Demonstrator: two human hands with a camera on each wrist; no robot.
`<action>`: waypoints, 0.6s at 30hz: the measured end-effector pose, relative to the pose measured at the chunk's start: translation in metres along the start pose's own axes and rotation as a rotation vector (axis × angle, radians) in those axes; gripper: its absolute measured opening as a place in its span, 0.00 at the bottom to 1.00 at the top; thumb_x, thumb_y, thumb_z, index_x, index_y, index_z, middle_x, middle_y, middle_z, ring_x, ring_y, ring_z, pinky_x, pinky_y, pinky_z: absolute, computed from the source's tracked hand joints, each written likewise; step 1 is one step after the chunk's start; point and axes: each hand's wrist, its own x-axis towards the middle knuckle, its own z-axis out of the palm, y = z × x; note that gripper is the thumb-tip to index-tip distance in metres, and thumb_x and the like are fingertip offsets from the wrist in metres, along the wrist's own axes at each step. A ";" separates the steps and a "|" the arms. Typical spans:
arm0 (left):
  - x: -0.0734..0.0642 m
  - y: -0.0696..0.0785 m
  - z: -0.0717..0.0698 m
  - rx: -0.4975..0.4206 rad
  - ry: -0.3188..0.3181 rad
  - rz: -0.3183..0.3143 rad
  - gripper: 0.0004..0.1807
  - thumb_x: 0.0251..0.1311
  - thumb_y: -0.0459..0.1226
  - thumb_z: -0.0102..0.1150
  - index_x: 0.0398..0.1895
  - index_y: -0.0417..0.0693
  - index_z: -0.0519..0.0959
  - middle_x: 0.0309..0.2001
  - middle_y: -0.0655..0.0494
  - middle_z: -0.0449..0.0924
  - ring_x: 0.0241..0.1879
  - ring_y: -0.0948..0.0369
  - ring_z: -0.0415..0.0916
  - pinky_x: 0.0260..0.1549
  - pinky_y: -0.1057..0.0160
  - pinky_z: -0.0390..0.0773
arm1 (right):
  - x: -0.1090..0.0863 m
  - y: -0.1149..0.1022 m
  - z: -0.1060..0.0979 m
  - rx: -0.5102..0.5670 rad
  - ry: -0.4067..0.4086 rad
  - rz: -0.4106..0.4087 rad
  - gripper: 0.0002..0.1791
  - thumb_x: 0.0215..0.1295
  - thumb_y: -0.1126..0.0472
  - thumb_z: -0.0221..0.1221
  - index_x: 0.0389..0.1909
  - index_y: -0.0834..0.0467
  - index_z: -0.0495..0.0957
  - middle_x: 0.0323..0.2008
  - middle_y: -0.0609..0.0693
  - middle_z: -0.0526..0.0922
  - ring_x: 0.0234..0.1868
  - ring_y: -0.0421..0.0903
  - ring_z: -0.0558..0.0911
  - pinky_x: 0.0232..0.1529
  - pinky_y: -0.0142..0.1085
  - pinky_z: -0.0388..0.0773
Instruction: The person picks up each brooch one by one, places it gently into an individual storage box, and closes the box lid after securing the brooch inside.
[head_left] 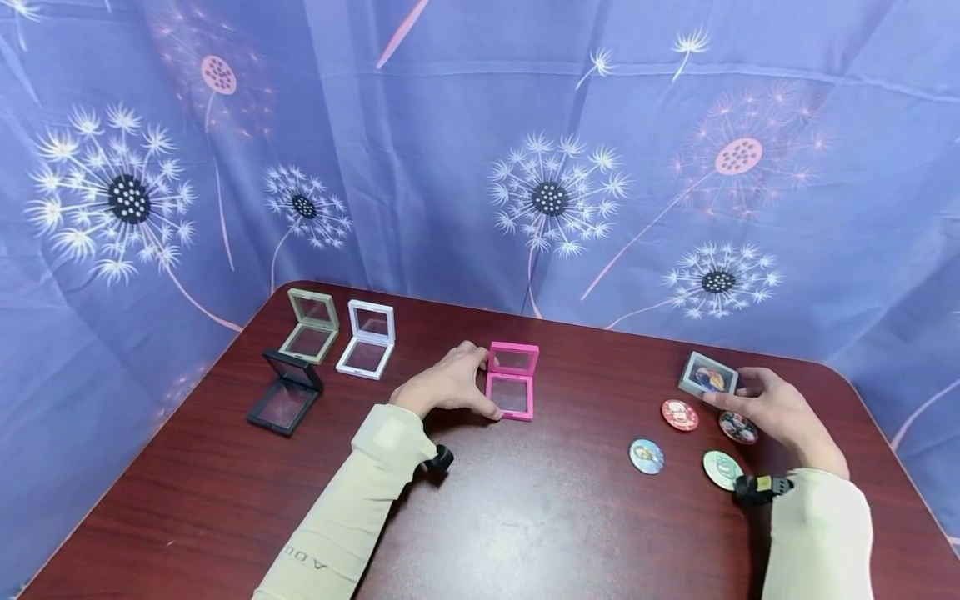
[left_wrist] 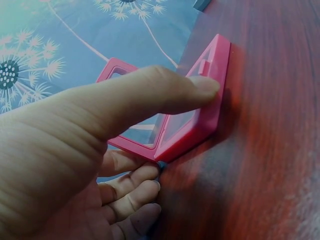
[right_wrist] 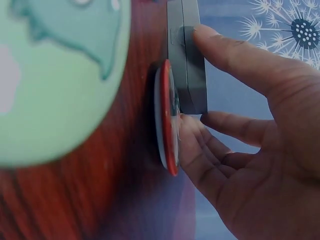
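Note:
A pink display case (head_left: 531, 398) with clear windows stands with its lid raised near the middle of the table. My left hand (head_left: 448, 383) grips its left side, thumb at the front corner and fingers at the back by the hinge. The thumb (left_wrist: 165, 90) lies across the lower half in the left wrist view. At the right, a closed grey display case (head_left: 692, 386) shows a colourful round picture through its window. My right hand (head_left: 780, 410) holds this case by its right side, thumb on the front edge and fingers at the far corner.
Round badges lie near the right hand: red (head_left: 680, 415), dark (head_left: 738, 427), blue (head_left: 647, 456) and green (head_left: 722, 469). At the far left stand opened green (head_left: 332, 337), white (head_left: 382, 358) and black (head_left: 270, 427) cases. A dandelion-patterned curtain (head_left: 450, 167) hangs behind the table.

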 end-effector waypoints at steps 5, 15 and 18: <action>-0.001 -0.002 0.000 -0.002 0.006 0.009 0.46 0.43 0.48 0.86 0.65 0.40 0.76 0.54 0.51 0.72 0.57 0.56 0.69 0.58 0.56 0.75 | -0.001 0.002 -0.002 -0.044 0.031 -0.005 0.57 0.72 0.35 0.63 0.74 0.79 0.53 0.61 0.81 0.73 0.60 0.76 0.73 0.57 0.69 0.69; -0.001 -0.002 0.002 -0.002 0.026 0.017 0.46 0.42 0.49 0.86 0.64 0.40 0.76 0.53 0.52 0.72 0.56 0.56 0.70 0.58 0.56 0.75 | -0.006 -0.013 -0.006 -0.117 0.199 -0.111 0.47 0.72 0.44 0.67 0.71 0.78 0.61 0.55 0.80 0.78 0.54 0.76 0.79 0.51 0.67 0.73; -0.001 -0.001 0.003 0.002 0.039 0.018 0.45 0.42 0.50 0.86 0.63 0.41 0.77 0.54 0.52 0.72 0.57 0.55 0.70 0.59 0.55 0.74 | -0.008 -0.024 -0.007 -0.114 0.228 -0.163 0.43 0.72 0.46 0.68 0.70 0.75 0.66 0.54 0.78 0.79 0.52 0.74 0.81 0.49 0.65 0.74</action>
